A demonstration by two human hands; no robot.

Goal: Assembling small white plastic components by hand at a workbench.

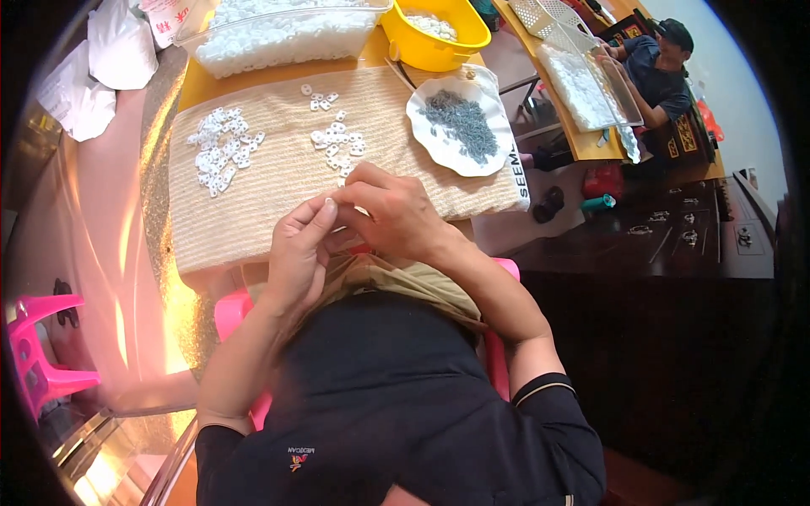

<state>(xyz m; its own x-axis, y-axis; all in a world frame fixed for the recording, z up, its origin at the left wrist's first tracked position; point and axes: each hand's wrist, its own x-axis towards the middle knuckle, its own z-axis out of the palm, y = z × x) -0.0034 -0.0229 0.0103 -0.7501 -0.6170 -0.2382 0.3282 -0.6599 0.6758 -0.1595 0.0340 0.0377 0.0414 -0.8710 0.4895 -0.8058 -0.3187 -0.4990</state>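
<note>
Left hand (299, 244) and right hand (395, 209) held together at fingertips; pinched part can't be made out. White plastic pieces (224, 153), small grey parts (462, 125) left loose; finished count unclear.

A pink plastic stool (61, 384) stands on the floor. White plastic bags (121, 55) sit beyond the stool; well to its right are a dark brown cabinet (607, 240) and a seated co-worker (666, 83) wearing a dark cap (677, 34).
</note>
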